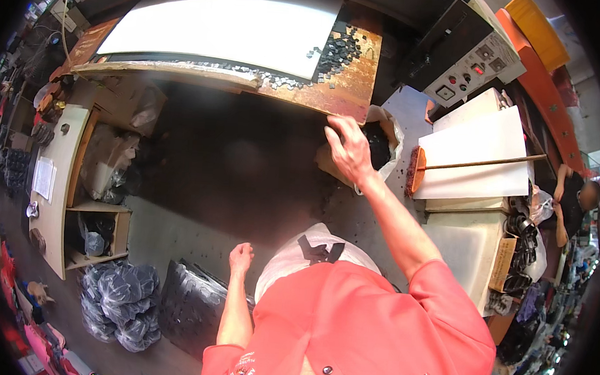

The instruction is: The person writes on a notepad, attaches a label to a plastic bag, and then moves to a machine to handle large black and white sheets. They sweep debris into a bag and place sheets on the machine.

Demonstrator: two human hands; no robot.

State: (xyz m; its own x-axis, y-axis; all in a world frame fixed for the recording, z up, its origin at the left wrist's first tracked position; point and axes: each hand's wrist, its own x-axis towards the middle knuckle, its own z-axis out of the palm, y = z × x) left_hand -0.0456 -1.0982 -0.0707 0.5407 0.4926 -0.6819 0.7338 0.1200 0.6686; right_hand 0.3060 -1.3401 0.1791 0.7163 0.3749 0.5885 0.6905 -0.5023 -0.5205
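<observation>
My right hand [349, 148] is stretched forward at the near corner of a rust-marked work table [353, 86], its fingers apart and bent, with nothing visible in them. Right beside it, partly behind the hand, a white sack [395, 140] stands with its mouth open and dark contents inside. Small black pieces [341, 51] lie heaped on the table's right end, and paler bits line its front edge. A bright white sheet [217, 31] covers most of the table top. Low by my body, my left hand [241, 257] hangs with its fingers curled in, apparently holding nothing.
A control box [452, 66] with knobs stands right of the table. An orange-headed broom [417, 168] lies across white sheets [477, 157]. At left are a wooden desk [59, 193] and bundled grey plastic bags [120, 300]. Another person [570, 204] is at far right.
</observation>
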